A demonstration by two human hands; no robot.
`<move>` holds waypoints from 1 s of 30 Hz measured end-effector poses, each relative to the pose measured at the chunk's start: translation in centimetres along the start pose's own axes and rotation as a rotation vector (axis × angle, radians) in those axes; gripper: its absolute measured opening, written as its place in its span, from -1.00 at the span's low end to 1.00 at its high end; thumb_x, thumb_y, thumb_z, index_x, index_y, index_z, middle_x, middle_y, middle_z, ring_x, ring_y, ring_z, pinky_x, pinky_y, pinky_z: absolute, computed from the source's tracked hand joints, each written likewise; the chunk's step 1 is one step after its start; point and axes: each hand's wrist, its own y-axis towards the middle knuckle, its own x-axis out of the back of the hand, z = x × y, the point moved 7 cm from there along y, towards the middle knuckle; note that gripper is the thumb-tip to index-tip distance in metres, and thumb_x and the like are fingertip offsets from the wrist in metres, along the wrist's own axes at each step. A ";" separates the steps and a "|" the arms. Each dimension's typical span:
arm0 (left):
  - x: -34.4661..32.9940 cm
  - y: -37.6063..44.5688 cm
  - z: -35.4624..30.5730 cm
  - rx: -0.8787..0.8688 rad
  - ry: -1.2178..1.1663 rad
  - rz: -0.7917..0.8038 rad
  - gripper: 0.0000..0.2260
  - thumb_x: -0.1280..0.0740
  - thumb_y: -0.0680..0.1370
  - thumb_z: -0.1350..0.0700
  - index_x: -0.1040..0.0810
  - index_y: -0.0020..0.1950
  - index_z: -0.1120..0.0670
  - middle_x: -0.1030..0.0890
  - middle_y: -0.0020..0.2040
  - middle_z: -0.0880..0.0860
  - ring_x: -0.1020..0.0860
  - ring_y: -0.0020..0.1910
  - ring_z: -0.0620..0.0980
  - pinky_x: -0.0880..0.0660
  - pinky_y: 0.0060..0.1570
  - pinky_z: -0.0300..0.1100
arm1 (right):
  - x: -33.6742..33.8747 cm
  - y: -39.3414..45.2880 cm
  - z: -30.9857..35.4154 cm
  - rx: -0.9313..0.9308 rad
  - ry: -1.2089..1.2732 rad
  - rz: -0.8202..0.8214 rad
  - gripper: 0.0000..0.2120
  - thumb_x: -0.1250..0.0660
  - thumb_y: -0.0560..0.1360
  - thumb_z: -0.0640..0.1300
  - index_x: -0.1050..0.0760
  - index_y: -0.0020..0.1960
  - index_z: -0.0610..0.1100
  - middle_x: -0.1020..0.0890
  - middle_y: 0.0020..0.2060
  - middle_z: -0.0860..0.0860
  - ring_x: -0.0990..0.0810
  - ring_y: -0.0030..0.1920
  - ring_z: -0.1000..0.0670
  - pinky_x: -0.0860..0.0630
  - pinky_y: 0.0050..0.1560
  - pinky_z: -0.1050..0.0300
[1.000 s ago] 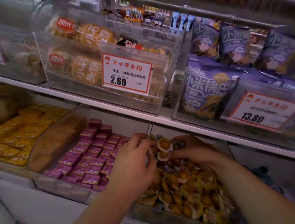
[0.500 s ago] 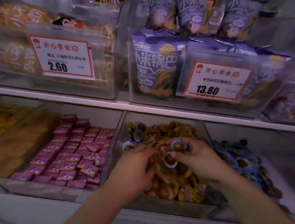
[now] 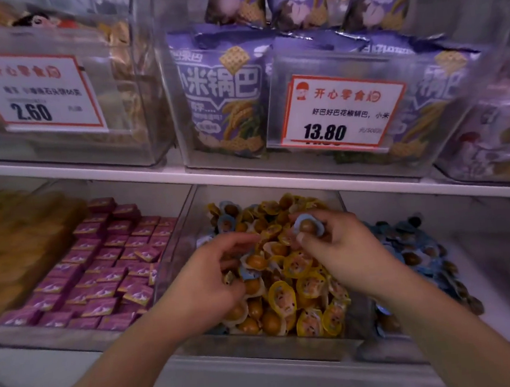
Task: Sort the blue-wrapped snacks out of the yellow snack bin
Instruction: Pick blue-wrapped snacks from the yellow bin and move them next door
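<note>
blue-wrapped snack [image 3: 308, 228], round brown centre, pinched by right hand [image 3: 340, 247].

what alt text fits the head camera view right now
The right hand pinches a blue-wrapped round snack above a clear bin of yellow-wrapped snacks, while the left hand digs into the pile.

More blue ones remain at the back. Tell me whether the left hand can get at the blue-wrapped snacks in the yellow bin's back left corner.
Probably yes: the blue-wrapped snacks lie uncovered atop the pile, and the left hand hovers just in front with nothing between.
</note>
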 end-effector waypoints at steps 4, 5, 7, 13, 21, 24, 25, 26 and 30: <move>-0.2 -0.3 0.5 0.046 0.109 -0.019 -0.44 -0.35 0.45 0.36 -0.50 0.34 -0.14 -0.58 0.23 -0.19 -0.53 0.24 -0.26 -0.51 0.25 -0.20 | -1.8 -0.4 -0.1 0.036 -0.214 0.096 -0.75 -0.30 0.57 0.00 -0.48 0.24 0.19 -0.64 -0.16 0.11 -0.64 -0.22 0.10 -0.60 -0.22 0.13; -0.3 -0.4 0.7 0.052 0.165 -0.023 -0.43 -0.36 0.46 0.33 -0.47 0.36 -0.16 -0.57 0.24 -0.20 -0.53 0.25 -0.26 -0.50 0.25 -0.24 | -2.5 -0.6 0.0 0.066 -0.280 0.127 -0.71 -0.30 0.56 0.01 -0.45 0.27 0.19 -0.63 -0.13 0.15 -0.62 -0.19 0.14 -0.55 -0.24 0.24; -0.3 -0.5 0.7 0.050 0.257 -0.046 -0.42 -0.40 0.46 0.26 -0.43 0.41 -0.19 -0.56 0.24 -0.25 -0.51 0.25 -0.28 -0.47 0.24 -0.33 | -4.0 -1.0 0.4 0.150 -0.431 0.185 -0.63 -0.32 0.54 0.07 -0.42 0.34 0.15 -0.59 0.06 0.16 -0.56 0.03 0.18 -0.52 -0.02 0.26; 0.2 -0.8 -0.1 0.009 0.254 -0.143 -0.51 -0.45 0.47 0.05 -0.42 0.35 -0.26 -0.53 -0.08 -0.47 -0.51 0.02 -0.47 -0.39 -0.08 -0.60 | -6.7 -1.4 0.8 0.232 -0.624 0.201 -0.44 -0.35 0.49 0.15 -0.34 0.44 0.06 -0.48 0.29 0.07 -0.39 0.31 -0.01 -0.45 0.24 0.04; 1.2 -1.0 -0.8 0.038 0.314 -0.280 -0.79 -0.29 0.60 0.11 -0.56 0.15 -0.18 -0.63 -0.18 -0.24 -0.59 -0.19 -0.28 -0.44 -0.32 -0.44 | -3.9 -0.3 -0.8 0.011 -0.204 0.073 -0.69 -0.41 0.51 -0.11 -0.53 0.15 0.24 -0.62 -0.12 0.19 -0.59 -0.12 0.18 -0.57 -0.14 0.22; 1.2 -0.8 -0.9 0.063 0.348 -0.292 -0.84 -0.29 0.59 0.11 -0.55 0.01 -0.17 -0.62 -0.22 -0.21 -0.57 -0.22 -0.30 -0.40 -0.39 -0.46 | -2.6 -0.4 -0.8 -0.001 -0.130 -0.002 -0.66 -0.38 0.52 -0.20 -0.53 0.01 0.29 -0.62 -0.18 0.23 -0.61 -0.24 0.13 -0.59 -0.27 0.19; 1.2 -0.8 -1.1 0.060 0.354 -0.302 -0.85 -0.29 0.59 0.11 -0.54 -0.01 -0.16 -0.61 -0.23 -0.20 -0.56 -0.21 -0.31 -0.40 -0.40 -0.46 | -2.3 -0.5 -0.8 0.003 -0.123 -0.023 -0.67 -0.37 0.53 -0.19 -0.54 0.00 0.29 -0.62 -0.18 0.24 -0.62 -0.27 0.10 -0.59 -0.29 0.17; 1.3 -0.8 -1.2 0.053 0.353 -0.322 -0.85 -0.29 0.59 0.12 -0.54 -0.03 -0.15 -0.61 -0.23 -0.20 -0.56 -0.20 -0.31 -0.40 -0.39 -0.47 | -2.2 -0.5 -0.7 0.012 -0.133 -0.037 -0.69 -0.36 0.54 -0.18 -0.56 0.01 0.26 -0.62 -0.16 0.24 -0.62 -0.28 0.08 -0.59 -0.31 0.19; 1.8 -1.2 -2.2 -0.015 0.363 -0.452 -0.88 -0.30 0.59 0.12 -0.54 -0.01 -0.12 -0.62 -0.25 -0.18 -0.58 -0.26 -0.24 -0.42 -0.39 -0.40 | -3.4 -0.8 -0.6 0.045 -0.274 0.032 -0.82 -0.30 0.58 -0.01 -0.61 0.14 0.06 -0.59 -0.01 0.16 -0.57 -0.02 0.18 -0.52 -0.03 0.32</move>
